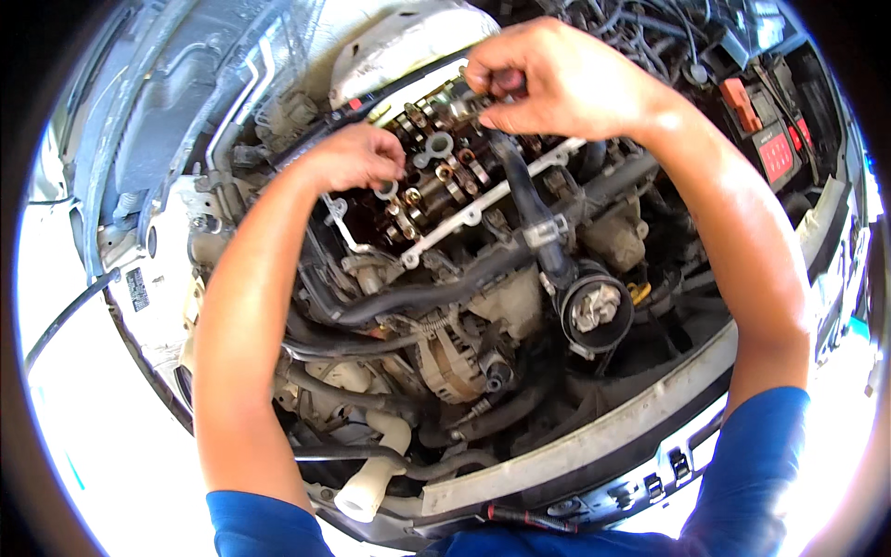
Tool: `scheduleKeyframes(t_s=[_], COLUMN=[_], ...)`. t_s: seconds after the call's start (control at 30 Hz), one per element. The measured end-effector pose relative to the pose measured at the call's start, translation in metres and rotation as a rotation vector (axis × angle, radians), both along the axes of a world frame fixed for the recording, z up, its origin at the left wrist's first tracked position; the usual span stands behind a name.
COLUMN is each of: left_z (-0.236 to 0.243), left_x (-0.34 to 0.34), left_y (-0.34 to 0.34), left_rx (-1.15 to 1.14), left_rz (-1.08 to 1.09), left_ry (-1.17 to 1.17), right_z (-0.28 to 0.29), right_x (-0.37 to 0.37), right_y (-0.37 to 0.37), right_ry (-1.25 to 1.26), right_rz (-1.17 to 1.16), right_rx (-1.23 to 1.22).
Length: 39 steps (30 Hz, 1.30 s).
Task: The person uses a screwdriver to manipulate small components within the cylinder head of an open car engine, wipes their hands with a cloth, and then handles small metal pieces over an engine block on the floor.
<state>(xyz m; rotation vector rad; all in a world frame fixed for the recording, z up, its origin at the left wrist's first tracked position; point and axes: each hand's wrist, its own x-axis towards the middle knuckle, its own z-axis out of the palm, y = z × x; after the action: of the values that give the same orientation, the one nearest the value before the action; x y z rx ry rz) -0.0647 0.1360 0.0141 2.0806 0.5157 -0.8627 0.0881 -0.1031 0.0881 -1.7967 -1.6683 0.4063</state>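
Observation:
Both my arms reach over an open engine, its cylinder head [445, 190] uncovered and showing shiny camshaft lobes. My left hand [362, 156] is closed at the left end of the head, fingertips down beside a small pale metal ring [387, 190]. Whether the fingers grip anything there is hidden. Farther back and to the right, my right hand [543, 82] is curled, with thumb and fingers bent together over the camshafts. What lies in that grip, if anything, I cannot make out. Between the hands, a round metal opening [439, 145] sits in the middle of the head.
In front of the head runs a black hose [534, 204] to a round intake pipe [597, 311] stuffed with crumpled white material. An alternator [452, 362] sits lower. A white plastic tube [371, 478] and a red-and-black tool [531, 518] lie near the front edge. A battery [778, 153] stands at right.

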Motion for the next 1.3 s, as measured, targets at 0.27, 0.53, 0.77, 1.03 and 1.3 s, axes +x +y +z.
scheduleKeyframes(t_s=[0.27, 0.53, 0.77, 1.03, 1.3], left_z=[-0.025, -0.036, -0.045, -0.063, -0.051], left_x=[-0.015, -0.014, -0.008, -0.009, 0.003], left_y=[0.004, -0.005, -0.020, -0.004, -0.021], left_rx=[-0.219, -0.353, 0.323, 0.088, 0.385], left_rz=[0.230, 0.489, -0.475, -0.493, -0.911], left_ry=[-0.132, -0.099, -0.366, -0.276, -0.455], right_z=[-0.008, -0.001, -0.009, -0.008, -0.012], right_x=[-0.003, 0.002, 0.010, 0.003, 0.015], right_y=[0.001, 0.003, -0.004, 0.003, -0.005], right_ry=[0.007, 0.099, -0.155, -0.241, -0.173], right_rz=[-0.029, -0.001, -0.030, -0.086, -0.031], right_rx=[-0.022, -0.120, 0.009, -0.053, -0.036])
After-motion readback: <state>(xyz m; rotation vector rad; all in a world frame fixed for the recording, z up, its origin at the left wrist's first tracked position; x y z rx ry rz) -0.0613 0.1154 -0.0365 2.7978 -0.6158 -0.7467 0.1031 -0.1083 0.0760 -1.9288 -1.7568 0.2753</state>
